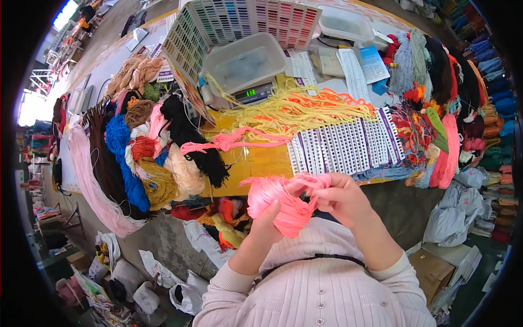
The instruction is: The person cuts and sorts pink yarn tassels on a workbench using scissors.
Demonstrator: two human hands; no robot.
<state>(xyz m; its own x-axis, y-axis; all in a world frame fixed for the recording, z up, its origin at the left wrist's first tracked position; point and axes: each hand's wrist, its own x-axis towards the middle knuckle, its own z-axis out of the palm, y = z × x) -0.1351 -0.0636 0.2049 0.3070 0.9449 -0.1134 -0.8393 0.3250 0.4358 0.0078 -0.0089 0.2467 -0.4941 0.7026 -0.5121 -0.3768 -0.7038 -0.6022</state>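
A bundle of pink embroidery thread [283, 210] is held in front of my body, just off the table's near edge. My left hand [268, 222] wraps round its left side, thumb lying along the front. With bent fingers, my right hand [339, 199] pinches strands at the bundle's upper right. On the table beyond lies a twisted pink skein [234, 140]. Right of it, rows of white punched thread cards [340, 143] sit side by side. Yellow and orange threads [294, 111] are spread behind the cards.
A clear plastic tub [245, 62] rests on a digital scale [253, 94] lit with green digits. Colour charts [231, 24] stand behind it. Heaped skeins [144, 147] cover the table's left side; more skeins [449, 147] hang at the right. White bags [455, 212] lie at the lower right.
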